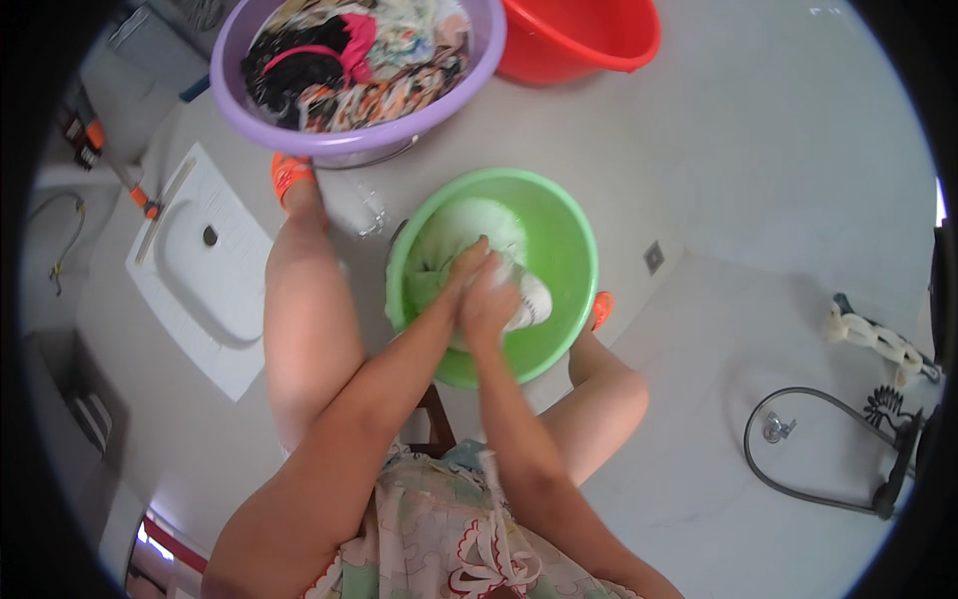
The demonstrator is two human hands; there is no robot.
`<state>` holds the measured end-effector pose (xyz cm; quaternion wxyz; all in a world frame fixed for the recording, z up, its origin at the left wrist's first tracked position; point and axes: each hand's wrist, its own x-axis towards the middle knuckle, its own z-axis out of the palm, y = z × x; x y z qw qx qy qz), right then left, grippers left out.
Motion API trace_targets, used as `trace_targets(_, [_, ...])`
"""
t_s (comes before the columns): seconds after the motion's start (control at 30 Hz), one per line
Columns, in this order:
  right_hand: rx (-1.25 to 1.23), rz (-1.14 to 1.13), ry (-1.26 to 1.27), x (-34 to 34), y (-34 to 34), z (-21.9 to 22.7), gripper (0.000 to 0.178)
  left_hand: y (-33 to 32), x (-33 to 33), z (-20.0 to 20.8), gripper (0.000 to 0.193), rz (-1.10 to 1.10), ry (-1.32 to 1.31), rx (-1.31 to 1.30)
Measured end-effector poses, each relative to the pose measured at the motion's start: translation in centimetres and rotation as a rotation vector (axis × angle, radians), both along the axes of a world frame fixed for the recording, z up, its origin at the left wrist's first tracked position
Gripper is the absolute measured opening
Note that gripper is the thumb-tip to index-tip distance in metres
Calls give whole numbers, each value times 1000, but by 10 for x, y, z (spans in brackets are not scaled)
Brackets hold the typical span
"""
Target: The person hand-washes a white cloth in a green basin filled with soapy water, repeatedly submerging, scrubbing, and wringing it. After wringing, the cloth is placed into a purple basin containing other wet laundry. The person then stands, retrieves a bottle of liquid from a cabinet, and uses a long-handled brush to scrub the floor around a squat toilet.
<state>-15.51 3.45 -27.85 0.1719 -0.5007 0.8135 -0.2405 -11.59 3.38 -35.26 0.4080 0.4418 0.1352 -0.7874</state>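
Between my knees stands a light green basin (577, 225) with water and wet, whitish fabric in it. My left hand (469, 266) and my right hand (489, 299) are pressed together over its middle, fingers closed. A white cloth (534, 302) with a thin dark line of marks bulges out on the right side of my hands, gripped between them. More white cloth (479, 222) lies bunched in the basin beyond my fingers. My right hand is blurred, and the fingers of both partly hide each other.
Beyond, on the left, a purple tub (359, 145) holds mixed clothes, next to a red basin (584, 45). A white squat toilet (215, 275) is set in the floor at left. A floor drain (654, 258) and a shower hose (748, 439) are on the right.
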Motion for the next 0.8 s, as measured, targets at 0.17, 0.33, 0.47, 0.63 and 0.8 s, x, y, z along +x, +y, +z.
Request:
trace_targets(0.17, [37,-159,-248,-1,-9,9,56,5,6,18,29,8,14,-38])
trace_targets(0.33, [-85,96,98,8,15,3,62,7,8,11,35,-34,-237,-102])
trace_targets(0.47, [72,-57,-118,-5,-1,-17,62,9,6,7,40,-106,86,-5])
trace_targets(0.63, [-173,-39,-96,-2,8,-13,58,15,4,14,36,-53,-267,-212])
trace_targets(0.8, [145,-129,-467,-27,-22,-1,57,11,20,63,32,3,136,-81])
